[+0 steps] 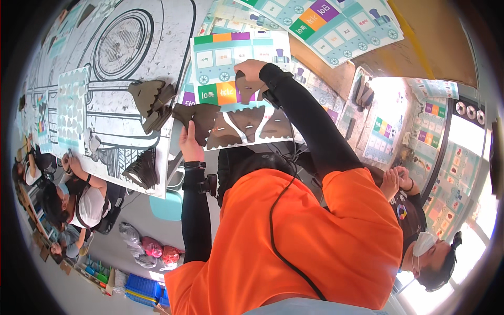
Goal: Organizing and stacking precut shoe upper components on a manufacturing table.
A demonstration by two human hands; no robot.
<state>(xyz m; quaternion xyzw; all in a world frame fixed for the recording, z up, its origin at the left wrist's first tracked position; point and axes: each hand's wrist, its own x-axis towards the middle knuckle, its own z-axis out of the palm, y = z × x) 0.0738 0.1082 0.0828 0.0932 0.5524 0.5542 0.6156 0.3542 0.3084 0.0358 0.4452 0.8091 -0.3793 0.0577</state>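
A printed sheet (212,44) with a train picture and coloured squares lies in front of me. Several flat dark brown cut-outs with toothed edges, such as this brown cut-out (247,122), are laid side by side along its near edge. My left hand (191,143) is closed at the sheet's near left corner, its thumb up against a brown cut-out (198,114) that overhangs the side. Farther up the sheet, my right hand (250,69) has its fingers closed on another brown cut-out (248,88); its fingertips are partly hidden.
Stacks of brown cut-outs (152,102) lie left on the line-drawn tabletop (100,31), with another stack (143,169) nearer. More printed sheets (336,26) overlap at the far right. Another person (415,210) sits close on my right; others work on the left. A cable crosses my front.
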